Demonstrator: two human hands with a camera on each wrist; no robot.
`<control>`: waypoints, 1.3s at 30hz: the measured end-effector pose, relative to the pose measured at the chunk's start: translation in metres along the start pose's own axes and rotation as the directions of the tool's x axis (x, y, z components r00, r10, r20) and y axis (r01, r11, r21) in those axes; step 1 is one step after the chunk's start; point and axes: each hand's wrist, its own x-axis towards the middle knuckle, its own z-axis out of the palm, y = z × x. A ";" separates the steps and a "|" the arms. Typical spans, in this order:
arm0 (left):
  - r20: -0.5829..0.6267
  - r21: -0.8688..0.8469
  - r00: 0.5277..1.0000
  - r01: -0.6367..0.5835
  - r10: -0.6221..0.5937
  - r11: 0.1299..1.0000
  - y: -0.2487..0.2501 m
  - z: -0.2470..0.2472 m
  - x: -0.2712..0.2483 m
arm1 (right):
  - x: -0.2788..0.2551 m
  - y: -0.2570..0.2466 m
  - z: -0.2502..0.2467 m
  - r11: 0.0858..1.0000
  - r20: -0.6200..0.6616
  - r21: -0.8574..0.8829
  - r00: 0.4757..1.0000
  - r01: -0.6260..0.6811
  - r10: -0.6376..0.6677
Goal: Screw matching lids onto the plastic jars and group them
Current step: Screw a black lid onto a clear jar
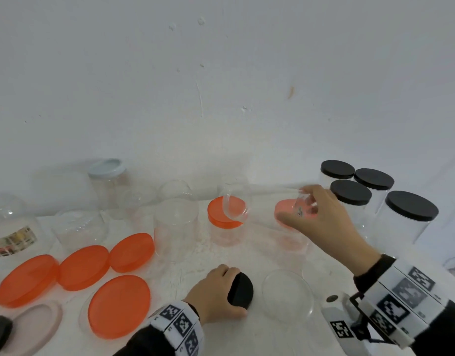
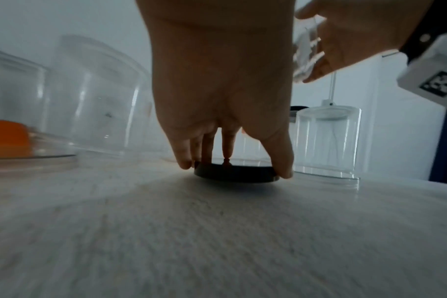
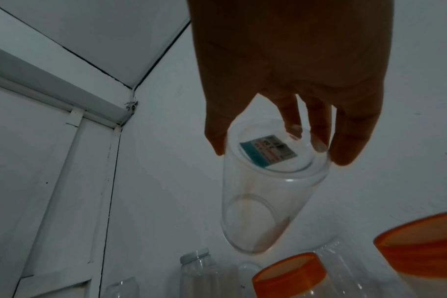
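My left hand [image 1: 233, 291] grips a black lid [image 1: 243, 291] that lies flat on the white table near the front; in the left wrist view the fingertips [image 2: 185, 166] and thumb clamp the black lid's [image 2: 235, 175] rim. My right hand [image 1: 298, 206] holds a clear lidless jar [image 1: 236, 209] by its base, tipped on its side in the air, mouth pointing left. In the right wrist view the fingers [image 3: 345, 153] wrap the labelled base of this jar [image 3: 258, 201], above two orange-lidded jars [image 3: 288, 272].
Several black-lidded jars [image 1: 411, 209] stand grouped at the back right. Several loose orange lids [image 1: 118, 304] lie front left. Clear jars stand mouth down in the middle [image 1: 176, 217], one beside the black lid [image 1: 288, 294]. An orange-lidded jar [image 1: 221, 219] sits under the held jar's mouth. A wall runs behind.
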 end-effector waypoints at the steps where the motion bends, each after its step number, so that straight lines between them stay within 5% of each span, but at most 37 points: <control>1: -0.018 -0.036 1.000 0.015 -0.015 0.999 -0.004 -0.002 -0.003 | -0.003 0.003 0.001 1.000 0.004 0.021 1.000 -0.016 0.016; 6: -0.151 -0.280 0.986 0.031 -0.076 0.960 -0.029 -0.021 -0.025 | -0.015 0.014 0.010 0.983 0.071 0.138 0.991 -0.122 0.113; 10: -0.250 -0.513 0.953 0.019 -0.171 0.858 -0.050 -0.041 -0.052 | -0.025 0.018 0.019 0.933 0.328 0.246 0.928 -0.264 0.176; 15: -0.302 -0.718 0.905 -0.009 -0.299 0.696 -0.068 -0.063 -0.079 | -0.042 0.013 0.034 0.963 0.553 0.086 0.816 -0.256 0.168; 19: -0.372 -0.785 0.856 -0.084 -0.359 0.613 -0.072 -0.079 -0.094 | -0.052 0.008 0.055 0.970 0.597 0.055 0.786 -0.237 0.158; 32: -0.556 -0.717 0.752 -0.218 -0.355 0.662 -0.052 -0.093 -0.119 | -0.059 0.000 0.139 0.996 0.705 -0.046 0.704 -0.073 0.085; 39: -0.616 -0.607 0.742 -0.233 -0.265 0.760 -0.041 -0.096 -0.121 | -0.056 0.002 0.151 0.994 0.736 -0.101 0.675 0.035 0.051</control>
